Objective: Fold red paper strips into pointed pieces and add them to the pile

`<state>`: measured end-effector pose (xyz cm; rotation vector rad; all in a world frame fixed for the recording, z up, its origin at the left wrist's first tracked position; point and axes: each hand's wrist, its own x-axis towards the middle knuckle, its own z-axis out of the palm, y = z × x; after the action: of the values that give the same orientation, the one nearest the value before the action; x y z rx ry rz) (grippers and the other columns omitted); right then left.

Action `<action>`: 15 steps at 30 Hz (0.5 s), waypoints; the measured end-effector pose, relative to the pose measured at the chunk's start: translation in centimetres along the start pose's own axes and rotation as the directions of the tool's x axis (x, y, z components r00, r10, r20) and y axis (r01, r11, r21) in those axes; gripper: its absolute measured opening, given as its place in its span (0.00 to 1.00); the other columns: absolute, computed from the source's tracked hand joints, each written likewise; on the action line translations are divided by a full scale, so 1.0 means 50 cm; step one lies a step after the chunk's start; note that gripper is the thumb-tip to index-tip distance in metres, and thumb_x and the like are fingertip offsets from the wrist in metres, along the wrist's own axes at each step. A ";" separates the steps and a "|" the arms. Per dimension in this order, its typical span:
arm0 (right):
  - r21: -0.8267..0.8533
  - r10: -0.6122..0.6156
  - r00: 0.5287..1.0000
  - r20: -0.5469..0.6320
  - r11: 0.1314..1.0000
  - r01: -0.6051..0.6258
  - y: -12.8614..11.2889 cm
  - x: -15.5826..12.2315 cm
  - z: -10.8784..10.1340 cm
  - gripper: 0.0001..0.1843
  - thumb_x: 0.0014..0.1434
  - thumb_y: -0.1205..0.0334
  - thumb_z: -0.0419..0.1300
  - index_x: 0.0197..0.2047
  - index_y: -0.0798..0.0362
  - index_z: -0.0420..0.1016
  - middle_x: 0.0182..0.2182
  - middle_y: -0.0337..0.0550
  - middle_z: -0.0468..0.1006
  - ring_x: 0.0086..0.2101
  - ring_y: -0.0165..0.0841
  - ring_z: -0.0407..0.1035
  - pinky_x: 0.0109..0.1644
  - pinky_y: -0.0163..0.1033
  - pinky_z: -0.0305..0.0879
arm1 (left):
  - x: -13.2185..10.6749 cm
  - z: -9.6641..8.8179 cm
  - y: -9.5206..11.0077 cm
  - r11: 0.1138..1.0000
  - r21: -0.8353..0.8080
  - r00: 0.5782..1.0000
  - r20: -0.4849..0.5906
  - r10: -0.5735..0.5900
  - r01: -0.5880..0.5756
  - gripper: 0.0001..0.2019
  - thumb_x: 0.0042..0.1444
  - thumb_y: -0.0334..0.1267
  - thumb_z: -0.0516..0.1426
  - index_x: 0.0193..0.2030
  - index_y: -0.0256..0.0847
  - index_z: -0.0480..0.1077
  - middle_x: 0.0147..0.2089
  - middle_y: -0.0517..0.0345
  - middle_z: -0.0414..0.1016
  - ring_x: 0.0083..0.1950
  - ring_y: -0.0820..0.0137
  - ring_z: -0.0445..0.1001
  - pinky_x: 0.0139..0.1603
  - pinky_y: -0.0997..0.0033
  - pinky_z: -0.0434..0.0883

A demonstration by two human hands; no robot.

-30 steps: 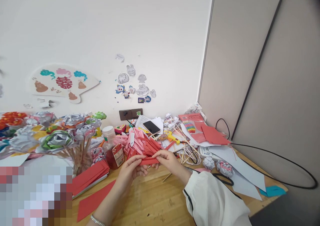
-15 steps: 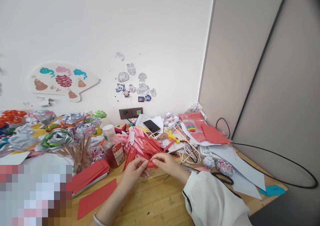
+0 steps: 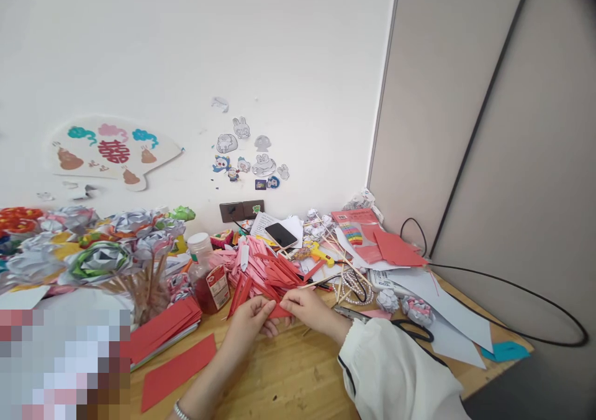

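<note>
My left hand (image 3: 249, 322) and my right hand (image 3: 305, 308) meet over the wooden table (image 3: 284, 376), both pinched on one small folded red paper piece (image 3: 278, 312). Fingers of both hands are closed on its ends. Just behind them lies a heap of folded red and pink paper strips (image 3: 263, 268). My right arm wears a white sleeve (image 3: 395, 370); a bracelet (image 3: 179, 411) shows on my left wrist.
A stack of red paper strips (image 3: 161, 330) and a loose red sheet (image 3: 179, 370) lie left. A jar of paper flowers (image 3: 107, 255), a red-liquid bottle (image 3: 207, 277), a phone (image 3: 280, 234), wooden sticks, scissors (image 3: 410, 327), white sheets and a black cable (image 3: 535, 296) crowd the back and right.
The red strip between my hands looks shorter and more folded than before. Both hands have stayed close together, shifting slightly toward me.
</note>
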<state>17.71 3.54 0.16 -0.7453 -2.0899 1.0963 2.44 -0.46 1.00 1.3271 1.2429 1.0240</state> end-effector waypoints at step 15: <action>-0.145 -0.029 0.999 -0.030 0.989 0.025 0.001 -0.004 -0.045 0.21 0.55 0.50 0.46 0.19 0.57 0.62 0.13 0.33 0.62 0.17 0.23 0.57 0.24 0.28 0.53 | -0.006 -0.002 0.012 0.998 0.000 0.997 -0.040 0.059 -0.059 0.15 0.44 0.50 0.52 0.20 0.40 0.58 0.15 0.64 0.71 0.14 0.73 0.70 0.16 0.77 0.65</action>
<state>19.57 4.53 1.04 -0.7960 -2.1636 0.9193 2.37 -0.74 1.60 1.3556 1.2388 1.0972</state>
